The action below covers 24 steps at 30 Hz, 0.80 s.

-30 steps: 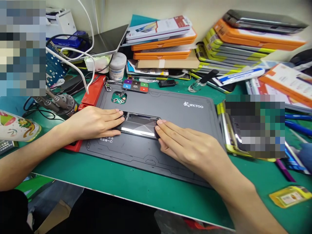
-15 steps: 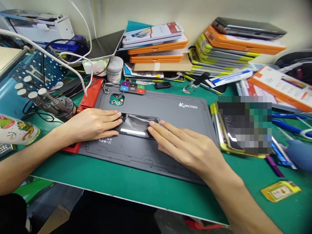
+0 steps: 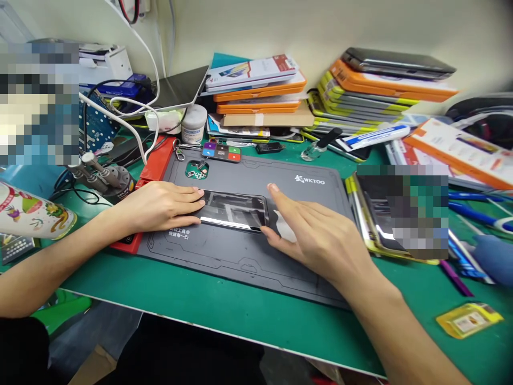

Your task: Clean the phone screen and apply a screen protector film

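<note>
A smartphone (image 3: 237,208) with a glossy black screen lies flat on a grey work mat (image 3: 216,256). My left hand (image 3: 162,206) rests palm down across the phone's left end, fingers stretched out. At the phone's right end is my right hand (image 3: 324,235), its thumb close to the near right corner and its fingers held apart and raised. Between that thumb and the fingers shows a pale patch (image 3: 284,229); I cannot make out what it is. Small metal parts (image 3: 196,171) lie in a green cut-out of the mat beyond the phone.
Stacked orange boxes (image 3: 260,96) and a pile of yellow-edged cases (image 3: 352,101) stand along the wall. A white jar (image 3: 194,125), a screwdriver stand (image 3: 110,179) and a patterned cup (image 3: 36,211) are at left. Blue-handled pliers (image 3: 476,206) and a yellow packet (image 3: 468,320) lie at right.
My right hand has lifted its fingers off the phone's screen, moved slightly right and spread. My left hand stays on the phone's left end. The camera view has shifted a little.
</note>
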Each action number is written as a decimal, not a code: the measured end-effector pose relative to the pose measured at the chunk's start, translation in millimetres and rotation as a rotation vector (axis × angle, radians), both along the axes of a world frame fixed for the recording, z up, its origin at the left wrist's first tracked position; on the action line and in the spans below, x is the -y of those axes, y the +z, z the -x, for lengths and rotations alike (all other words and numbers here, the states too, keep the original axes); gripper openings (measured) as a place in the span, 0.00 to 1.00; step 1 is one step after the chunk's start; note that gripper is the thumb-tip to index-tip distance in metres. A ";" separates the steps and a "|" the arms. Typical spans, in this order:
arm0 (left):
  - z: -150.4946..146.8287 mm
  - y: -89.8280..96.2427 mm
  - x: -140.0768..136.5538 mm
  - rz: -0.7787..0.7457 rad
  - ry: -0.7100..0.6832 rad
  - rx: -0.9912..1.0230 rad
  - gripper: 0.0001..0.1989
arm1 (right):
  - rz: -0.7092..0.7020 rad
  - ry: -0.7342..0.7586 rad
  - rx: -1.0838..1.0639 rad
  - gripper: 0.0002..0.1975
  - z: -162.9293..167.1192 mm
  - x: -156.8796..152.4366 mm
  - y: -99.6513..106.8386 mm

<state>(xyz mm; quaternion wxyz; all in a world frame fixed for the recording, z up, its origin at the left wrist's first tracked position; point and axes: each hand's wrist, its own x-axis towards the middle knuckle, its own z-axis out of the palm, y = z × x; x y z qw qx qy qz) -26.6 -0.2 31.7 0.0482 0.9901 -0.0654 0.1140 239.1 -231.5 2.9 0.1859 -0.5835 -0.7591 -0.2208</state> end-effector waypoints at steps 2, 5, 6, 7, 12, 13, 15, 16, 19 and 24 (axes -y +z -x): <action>0.3 -0.7 0.1 0.003 -0.015 0.018 0.19 | 0.023 0.004 -0.066 0.47 -1.0 -0.9 -3.9; 0.7 -1.6 1.0 -0.031 -0.034 0.032 0.19 | 0.073 0.005 -0.161 0.45 -0.4 -1.4 -7.3; 0.9 -1.9 1.2 -0.047 -0.036 0.036 0.19 | 0.091 0.000 -0.198 0.45 0.2 -1.3 -7.6; 1.1 -2.2 1.4 -0.058 -0.036 0.044 0.19 | 0.113 -0.011 -0.235 0.45 0.8 -1.0 -7.5; 1.8 -2.2 0.2 -0.036 -0.028 0.114 0.18 | 0.227 -0.102 -0.388 0.45 2.0 0.2 -6.8; 1.8 -1.8 -0.3 -0.010 -0.018 0.114 0.18 | 0.248 -0.116 -0.425 0.43 1.9 0.0 -7.0; 1.4 -0.8 -1.4 0.065 0.022 0.103 0.18 | 0.286 -0.144 -0.505 0.38 1.7 -0.7 -7.5; 1.1 -0.2 -1.8 0.108 0.051 0.097 0.18 | 0.300 -0.156 -0.550 0.36 1.7 -1.4 -7.8; 0.1 1.6 -2.1 0.217 0.144 0.078 0.18 | 0.323 -0.190 -0.706 0.30 2.0 -4.1 -8.0; -1.3 4.6 -1.8 0.326 0.250 0.037 0.20 | 0.343 -0.227 -0.959 0.26 2.7 -10.6 -6.9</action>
